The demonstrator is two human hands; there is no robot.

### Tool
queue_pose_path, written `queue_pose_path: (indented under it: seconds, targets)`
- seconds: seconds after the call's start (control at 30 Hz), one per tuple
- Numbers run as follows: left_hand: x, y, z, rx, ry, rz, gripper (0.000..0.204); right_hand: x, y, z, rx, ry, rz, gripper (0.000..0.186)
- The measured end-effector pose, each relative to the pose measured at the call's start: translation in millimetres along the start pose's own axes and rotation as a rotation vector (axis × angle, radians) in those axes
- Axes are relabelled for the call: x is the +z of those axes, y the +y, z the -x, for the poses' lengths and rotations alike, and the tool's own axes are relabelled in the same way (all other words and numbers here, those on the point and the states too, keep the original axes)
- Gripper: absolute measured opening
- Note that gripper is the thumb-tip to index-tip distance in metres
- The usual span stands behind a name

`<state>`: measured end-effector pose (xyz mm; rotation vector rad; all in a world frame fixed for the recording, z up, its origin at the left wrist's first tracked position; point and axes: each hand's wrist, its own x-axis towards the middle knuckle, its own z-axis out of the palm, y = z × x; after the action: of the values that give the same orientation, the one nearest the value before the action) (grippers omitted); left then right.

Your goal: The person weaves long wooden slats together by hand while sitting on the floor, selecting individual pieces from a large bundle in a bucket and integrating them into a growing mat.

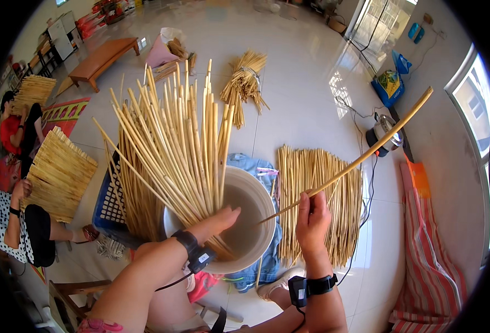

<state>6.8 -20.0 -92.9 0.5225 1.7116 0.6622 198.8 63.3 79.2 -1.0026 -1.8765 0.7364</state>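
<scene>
A long straw-coloured stalk [369, 152] is pinched between the thumb and fingers of my right hand [313, 221]. It slants from over the bucket up to the far right. My left hand [221, 220] is over the white bucket [268, 222], beside a big sheaf of stalks [184, 150] leaning in it. Its visible fingers point right, apart from the held stalk; the rest are hidden. Cloudy water [244, 222] stands in the bucket, and the sheaf's lower ends dip into it. A mat of stalks laid side by side [320, 208] lies right of the bucket.
A blue plastic basket [109, 202] with more stalks stands left of the bucket. Ahead lie a tied bundle [246, 83] and a pink sack [163, 50]. At left, a co-worker's hand [21, 190] holds a woven mat [61, 175]. Cables run past a metal pot [388, 135].
</scene>
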Motion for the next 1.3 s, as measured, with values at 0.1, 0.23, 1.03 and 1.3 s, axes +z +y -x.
queue_pose_path:
  seconds: [0.1, 0.23, 1.03, 1.3]
  targets:
    - [9.2, -4.6, -2.4, 0.05, 0.202, -0.082, 0.073, 5.7, 1.1, 0.5, -0.019, -0.059, 0.016, 0.007]
    - [22.0, -12.8, -17.1, 0.144, 0.491, -0.159, 0.07, 6.9, 0.0, 2.9, -0.015, -0.135, 0.011, 0.007]
    - [27.7, 51.6, 61.0, 0.823, -0.226, 0.035, 0.031, 18.5, 6.3, 1.3, 0.125, -0.191, -0.152, 0.012]
    - [15.8, 47.3, 52.6, 0.753, -0.409, -0.13, 0.028, -44.8, 30.1, -33.8, 0.234, 0.254, -0.43, 0.023]
